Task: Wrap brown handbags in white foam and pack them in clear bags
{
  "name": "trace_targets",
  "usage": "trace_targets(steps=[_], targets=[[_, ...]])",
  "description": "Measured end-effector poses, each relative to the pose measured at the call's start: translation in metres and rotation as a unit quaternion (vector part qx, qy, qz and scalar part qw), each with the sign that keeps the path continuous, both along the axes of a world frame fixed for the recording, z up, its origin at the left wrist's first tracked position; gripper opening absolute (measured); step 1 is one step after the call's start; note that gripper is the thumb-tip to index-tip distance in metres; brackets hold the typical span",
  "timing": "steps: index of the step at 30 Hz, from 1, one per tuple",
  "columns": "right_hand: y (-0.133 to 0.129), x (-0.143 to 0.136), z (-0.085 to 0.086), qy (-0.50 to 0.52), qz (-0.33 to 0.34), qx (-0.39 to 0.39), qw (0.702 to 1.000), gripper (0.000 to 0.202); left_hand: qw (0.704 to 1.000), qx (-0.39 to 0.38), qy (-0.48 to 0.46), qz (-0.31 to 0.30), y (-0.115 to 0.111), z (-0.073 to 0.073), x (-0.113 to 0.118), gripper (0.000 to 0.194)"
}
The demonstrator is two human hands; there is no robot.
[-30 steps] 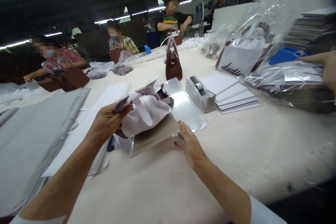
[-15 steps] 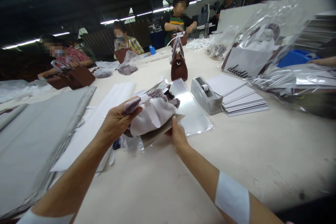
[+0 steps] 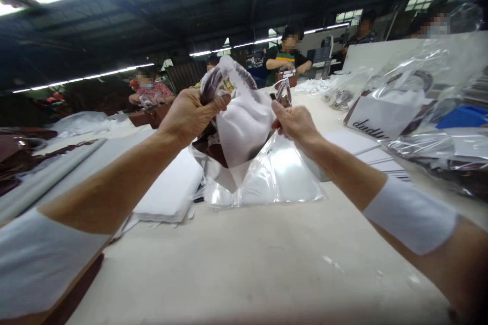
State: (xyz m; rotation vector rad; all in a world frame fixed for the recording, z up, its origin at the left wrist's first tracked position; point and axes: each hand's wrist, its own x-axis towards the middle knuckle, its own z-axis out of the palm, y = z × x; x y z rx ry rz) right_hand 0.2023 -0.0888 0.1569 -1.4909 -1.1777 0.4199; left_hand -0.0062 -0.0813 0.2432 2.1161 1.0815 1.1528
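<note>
My left hand (image 3: 194,114) is closed on the wrapped handle of a brown handbag (image 3: 218,155), which hangs tilted above the table. White tissue (image 3: 244,122) covers much of the bag's front and rises between the handles. On the bag's right, my right hand (image 3: 293,122) is closed in a pinch at its upper edge; what exactly the fingertips hold is hidden. Clear plastic sleeves (image 3: 290,177) lie flat on the table beneath and behind the bag.
White sheets (image 3: 168,188) are stacked at the left, beside long grey sheets (image 3: 76,167). A plastic-wrapped bag with lettering (image 3: 389,111) stands at the right. Several people sit across the table (image 3: 236,259). Another small bag's handle shows behind my right hand.
The bag has come up off the table area and turned more upright in my left hand. My right hand has moved from under the bag to its upper right side. The view has tilted upward.
</note>
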Motion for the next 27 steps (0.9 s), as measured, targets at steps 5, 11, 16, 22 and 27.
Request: trace_targets(steps=[5, 11, 16, 22, 27], targets=[[-0.029, 0.006, 0.109, -0.206, 0.008, 0.073, 0.976, 0.063, 0.994, 0.071, 0.026, 0.083, -0.034, 0.047, 0.004, 0.038], [-0.059, -0.008, 0.124, -0.239, 0.065, 0.056, 0.967, 0.056, 0.996, 0.064, -0.054, 0.028, -0.054, 0.029, 0.014, 0.035], [-0.074, -0.013, 0.048, -0.208, 0.147, -0.08, 0.964, 0.038, 0.977, -0.186, -0.084, -0.067, -0.061, -0.064, 0.008, 0.044], [-0.093, -0.003, -0.018, -0.183, 0.206, -0.133, 0.952, 0.05, 0.951, -0.265, -0.152, -0.052, -0.075, -0.13, 0.004, 0.071], [-0.102, 0.002, -0.017, -0.048, 0.178, -0.157, 0.97, 0.05, 0.943, -0.301, -0.133, 0.039, -0.06, -0.136, 0.007, 0.092]])
